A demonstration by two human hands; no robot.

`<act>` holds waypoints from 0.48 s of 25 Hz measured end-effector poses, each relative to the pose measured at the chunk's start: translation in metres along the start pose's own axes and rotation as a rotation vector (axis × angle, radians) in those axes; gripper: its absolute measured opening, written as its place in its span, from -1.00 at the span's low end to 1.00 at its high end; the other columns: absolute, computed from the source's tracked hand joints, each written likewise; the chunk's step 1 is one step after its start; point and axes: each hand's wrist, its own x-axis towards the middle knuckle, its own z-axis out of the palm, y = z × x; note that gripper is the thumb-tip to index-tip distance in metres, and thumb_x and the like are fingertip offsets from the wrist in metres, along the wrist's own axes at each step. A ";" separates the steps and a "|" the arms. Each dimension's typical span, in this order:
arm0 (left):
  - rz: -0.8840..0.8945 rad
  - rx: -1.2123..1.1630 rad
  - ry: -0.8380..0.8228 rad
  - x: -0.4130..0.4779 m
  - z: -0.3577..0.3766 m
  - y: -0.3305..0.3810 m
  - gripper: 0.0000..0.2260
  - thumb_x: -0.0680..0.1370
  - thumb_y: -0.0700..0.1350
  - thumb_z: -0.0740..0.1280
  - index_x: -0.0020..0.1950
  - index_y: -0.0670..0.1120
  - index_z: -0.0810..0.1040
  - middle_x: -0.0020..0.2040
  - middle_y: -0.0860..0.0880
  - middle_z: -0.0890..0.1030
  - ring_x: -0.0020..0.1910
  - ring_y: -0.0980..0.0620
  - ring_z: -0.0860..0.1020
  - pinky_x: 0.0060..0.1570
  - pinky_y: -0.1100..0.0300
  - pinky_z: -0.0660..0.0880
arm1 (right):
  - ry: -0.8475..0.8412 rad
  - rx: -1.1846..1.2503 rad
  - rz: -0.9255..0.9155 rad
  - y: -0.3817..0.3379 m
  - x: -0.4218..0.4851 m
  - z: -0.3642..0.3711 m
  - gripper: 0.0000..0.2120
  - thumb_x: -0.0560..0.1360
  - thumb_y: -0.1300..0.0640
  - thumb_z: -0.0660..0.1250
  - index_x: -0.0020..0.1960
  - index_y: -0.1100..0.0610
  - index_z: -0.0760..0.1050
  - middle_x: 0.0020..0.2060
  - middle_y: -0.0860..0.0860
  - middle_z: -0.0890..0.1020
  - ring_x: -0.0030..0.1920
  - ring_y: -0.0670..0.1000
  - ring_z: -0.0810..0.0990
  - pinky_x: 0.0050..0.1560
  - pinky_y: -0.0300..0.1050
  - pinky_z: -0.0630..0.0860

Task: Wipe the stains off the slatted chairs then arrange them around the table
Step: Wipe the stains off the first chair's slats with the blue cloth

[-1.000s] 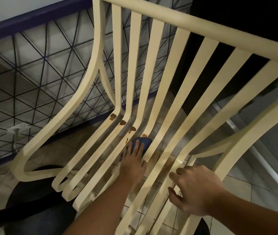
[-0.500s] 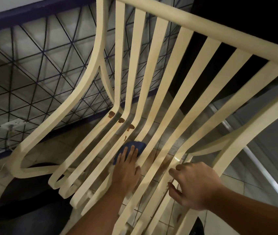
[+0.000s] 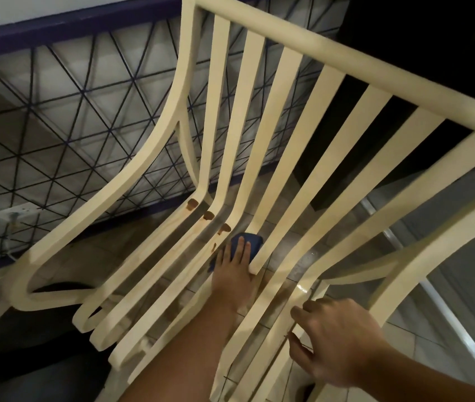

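Note:
A cream slatted chair (image 3: 311,134) fills the view, its long slats curving from the backrest down into the seat. Brown stains (image 3: 208,215) mark the bend of the left slats. My left hand (image 3: 235,271) lies flat on a dark blue cloth (image 3: 248,242), pressing it onto a slat just right of the stains. My right hand (image 3: 337,340) grips the right-hand seat slats near the armrest, fingers curled over them.
Behind the chair runs a dark metal lattice railing (image 3: 71,117) with a purple top rail. A white power strip (image 3: 16,213) with a cable lies at the left. Tiled floor (image 3: 422,338) shows under the slats, and a dark shape sits low at the left.
My left hand has slid the blue cloth up and down a little along the slat near the stains. My right hand has kept its grip on the seat slats.

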 end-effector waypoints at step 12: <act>0.062 -0.063 0.007 -0.034 0.022 -0.043 -0.49 0.73 0.15 -0.15 0.60 0.04 -0.25 0.64 0.05 -0.21 0.66 -0.10 -0.15 0.58 -0.02 -0.14 | -0.040 -0.069 0.047 -0.003 0.000 0.002 -0.41 0.54 -0.36 -0.09 0.32 -0.07 0.45 0.03 -0.08 0.61 -0.03 -0.04 0.60 0.03 -0.09 0.58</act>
